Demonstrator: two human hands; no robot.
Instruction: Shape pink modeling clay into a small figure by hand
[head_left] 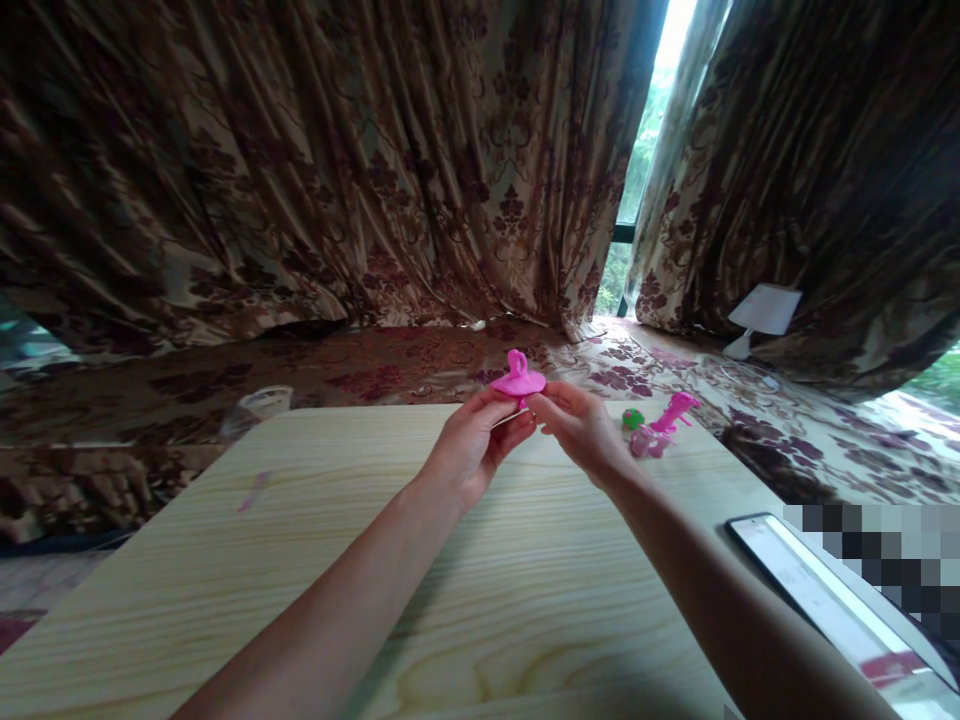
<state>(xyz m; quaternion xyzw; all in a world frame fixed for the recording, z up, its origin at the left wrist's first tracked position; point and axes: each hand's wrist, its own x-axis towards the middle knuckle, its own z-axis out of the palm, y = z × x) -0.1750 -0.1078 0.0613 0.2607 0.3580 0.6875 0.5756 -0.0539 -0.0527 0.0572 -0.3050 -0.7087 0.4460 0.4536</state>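
Above the far part of the table, a bright pink disc-shaped piece (519, 383) with a loop standing up from its top is held between my two hands. My left hand (471, 446) pinches it from the left, thumb near the rim and the other fingers curled underneath. From the right, my right hand (586, 430) grips its edge with thumb and fingertips. A short pink part shows below the disc, partly hidden by my fingers. What the piece is made of I cannot tell for sure.
On the wooden table (360, 560) to the right lie a small green ball-like thing (633, 419) and a pink figure-like object (660, 430). A tablet (832, 600) rests at the right edge, a pink strip (255, 491) at left. Behind stand a white lamp (765, 308) and patterned curtains (420, 170).
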